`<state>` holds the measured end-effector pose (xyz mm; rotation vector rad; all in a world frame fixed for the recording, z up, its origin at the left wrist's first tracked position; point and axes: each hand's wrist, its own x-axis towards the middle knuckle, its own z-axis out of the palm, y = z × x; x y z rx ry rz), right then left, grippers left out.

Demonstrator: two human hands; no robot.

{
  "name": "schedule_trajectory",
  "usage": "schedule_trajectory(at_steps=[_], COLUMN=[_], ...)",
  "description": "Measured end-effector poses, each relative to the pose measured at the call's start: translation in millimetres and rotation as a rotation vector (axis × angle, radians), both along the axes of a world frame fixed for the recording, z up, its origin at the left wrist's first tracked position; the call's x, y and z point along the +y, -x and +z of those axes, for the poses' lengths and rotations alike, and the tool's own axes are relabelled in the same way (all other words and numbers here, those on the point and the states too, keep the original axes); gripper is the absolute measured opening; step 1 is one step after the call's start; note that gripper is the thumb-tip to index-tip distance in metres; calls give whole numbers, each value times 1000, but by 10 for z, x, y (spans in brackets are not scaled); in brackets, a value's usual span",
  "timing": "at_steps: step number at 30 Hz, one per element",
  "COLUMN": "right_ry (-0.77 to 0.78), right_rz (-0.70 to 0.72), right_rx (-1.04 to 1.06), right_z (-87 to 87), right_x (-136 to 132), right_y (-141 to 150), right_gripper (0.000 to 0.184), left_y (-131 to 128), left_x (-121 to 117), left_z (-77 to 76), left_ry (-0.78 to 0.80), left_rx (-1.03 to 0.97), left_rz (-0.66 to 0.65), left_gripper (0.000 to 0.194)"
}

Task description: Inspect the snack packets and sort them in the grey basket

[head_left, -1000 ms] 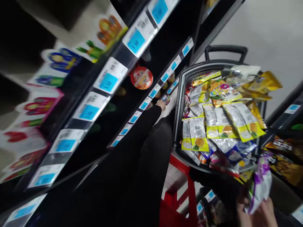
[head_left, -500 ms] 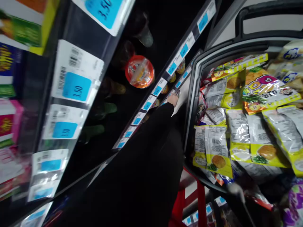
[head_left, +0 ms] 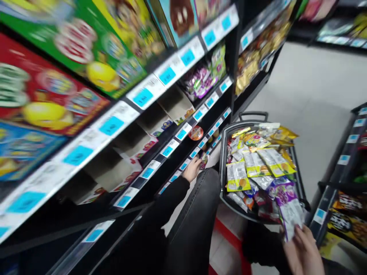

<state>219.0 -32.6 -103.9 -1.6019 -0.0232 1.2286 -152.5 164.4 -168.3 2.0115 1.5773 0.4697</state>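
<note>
My left hand (head_left: 192, 169) reaches down to the lowest shelf, its fingers closed at a small colourful packet (head_left: 203, 160) that is too small to make out. At the lower right, my right hand (head_left: 304, 250) grips the bottom end of a purple and white candy bag (head_left: 288, 204) with grapes printed on it. That bag's upper part rests over the near rim of a black shopping basket (head_left: 221, 179). Yellow and silver snack packets (head_left: 254, 162) fill the basket. A red-lidded cup (head_left: 195, 133) sits on a shelf just beyond my left hand.
Large boxes (head_left: 100, 49) line the upper left shelf, above price labels (head_left: 143, 97). Open cartons (head_left: 130, 143) stand below. My knee (head_left: 202, 191) lies between shelf and basket. Grey floor (head_left: 309, 88) stretches ahead; another shelf (head_left: 341, 168) borders the right side.
My view has pulled back and up from the low shelves. My right hand with the grape candy bag now shows at the basket. A small packet now shows at my left fingers.
</note>
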Motion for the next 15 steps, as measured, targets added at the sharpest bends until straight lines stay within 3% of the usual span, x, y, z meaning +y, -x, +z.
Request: schedule_trajectory(at_steps=[5,7,9,12,15], right_ry=[-223,-286,-345,-447,-579], right_rz=[-198,-209,-205,-216,-248], right_rx=[188,222,239,257,317], right_z=[250,272,272,303,397], right_x=[90,77,57,19,-48], right_y=[203,230,229,204,203], right_gripper=[27,29,31,33,29], left_y=[49,-12,-102,-297,-581], left_x=[-701,-977,-1212,-1439,-1502], left_z=[1139,1594,2007,2472,2661], left_ry=[-199,-310,-320,-147,199], left_rx=[-172,-374,-674,-1152,-1437], left_rz=[30,219,406,474,372], left_gripper=[22,27,42,45,38])
